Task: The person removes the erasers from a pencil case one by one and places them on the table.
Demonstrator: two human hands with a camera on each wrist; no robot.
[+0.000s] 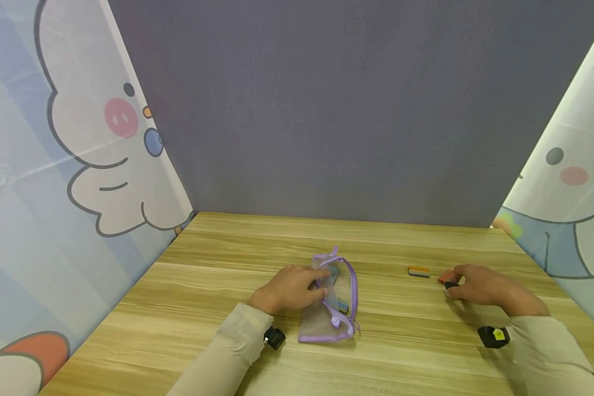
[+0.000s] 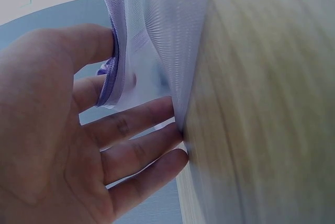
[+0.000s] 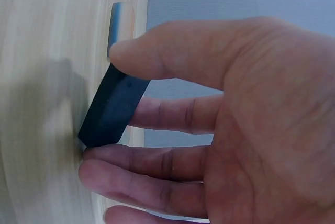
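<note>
A see-through mesh pouch (image 1: pixel 317 324) with a purple zipper and trim lies in the middle of the wooden table. My left hand (image 1: pixel 292 289) pinches its zipper edge between thumb and forefinger and holds the mouth apart. In the left wrist view, the other fingers spread against the mesh (image 2: pixel 180 35). A blue block (image 1: pixel 343 306) and a grey-blue piece (image 1: pixel 333 273) show inside the pouch. Off to the right, my right hand (image 1: pixel 485 286) grips a small red-and-black block (image 1: pixel 446 276). Its black face (image 3: pixel 112 109) fills the right wrist view's middle, tilted close over the tabletop.
An orange-and-grey block (image 1: pixel 418 271) lies just left of the right hand. The wooden table (image 1: pixel 203 275) ends at a grey panel (image 1: pixel 326 110) behind. Cartoon-printed cloths (image 1: pixel 79 209) hang at both sides. Each wrist carries a small black camera (image 1: pixel 493 336).
</note>
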